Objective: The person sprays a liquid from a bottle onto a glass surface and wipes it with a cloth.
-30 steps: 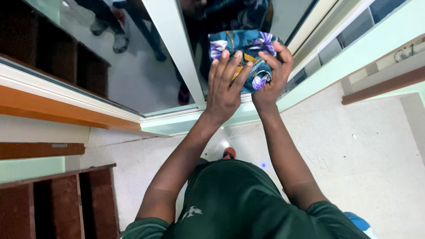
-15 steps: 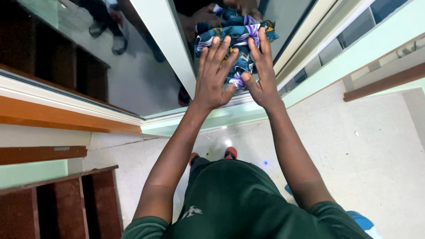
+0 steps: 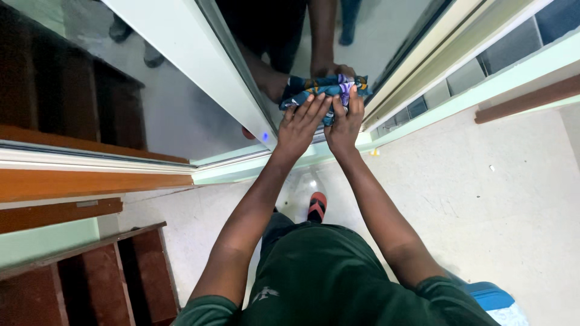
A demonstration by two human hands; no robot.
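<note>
A bunched cloth [image 3: 331,88], teal with purple and yellow flowers, is pressed against a tall mirror pane [image 3: 338,42]. My left hand [image 3: 300,125] lies flat on the cloth's lower left, fingers spread. My right hand [image 3: 342,121] presses its lower right side, fingers pointing up. The two hands touch each other. The glass reflects the cloth and both hands just above them.
A pale green frame [image 3: 181,42] divides the mirror from another glass pane [image 3: 151,108] on the left, where someone's feet are reflected. Brown wooden shelves [image 3: 90,271] stand at lower left. A light speckled floor [image 3: 495,199] spreads to the right. A red sandal [image 3: 316,205] shows below.
Both hands and the cloth have slid lower on the glass and closer together. The cloth is more bunched now.
</note>
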